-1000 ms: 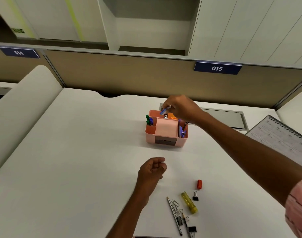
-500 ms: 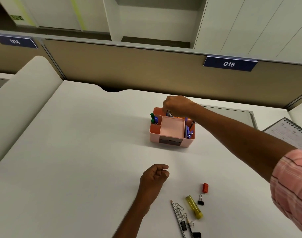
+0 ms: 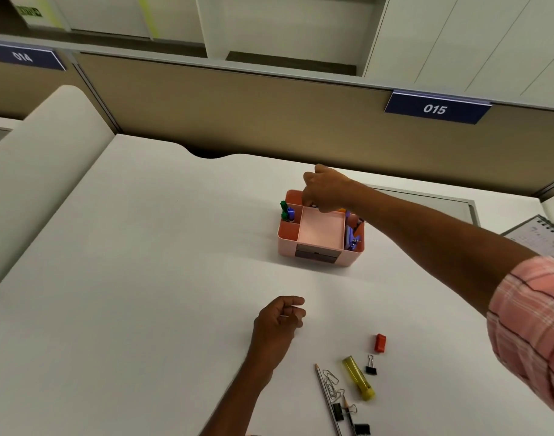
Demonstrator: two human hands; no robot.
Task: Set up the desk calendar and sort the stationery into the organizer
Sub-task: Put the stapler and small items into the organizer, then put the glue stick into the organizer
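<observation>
A pink organizer (image 3: 351, 260) stands mid-desk, with green and blue items (image 3: 285, 211) in its left slot and a purple tool (image 3: 351, 238) in its right slot. My right hand (image 3: 329, 187) hovers over the back compartment, fingers dipped down inside it; what they hold is hidden. On the desk nearer to me rests my left hand (image 3: 277, 322), curled loosely with nothing in it. Loose stationery lies front right: a red block (image 3: 380, 343), a yellow highlighter (image 3: 358, 377), a black binder clip (image 3: 370, 368), paper clips (image 3: 332, 384) and a pencil (image 3: 327, 401). The spiral desk calendar (image 3: 543, 237) lies flat at the right edge.
A tan partition (image 3: 237, 114) with the label 015 (image 3: 435, 108) closes off the back of the desk. A grey cable hatch (image 3: 426, 199) sits behind the organizer. A white curved divider (image 3: 42, 158) borders the left side.
My right hand, which held a blue item above the organizer, has lowered its fingers into the back compartment, and the item no longer shows. My left hand has stayed put.
</observation>
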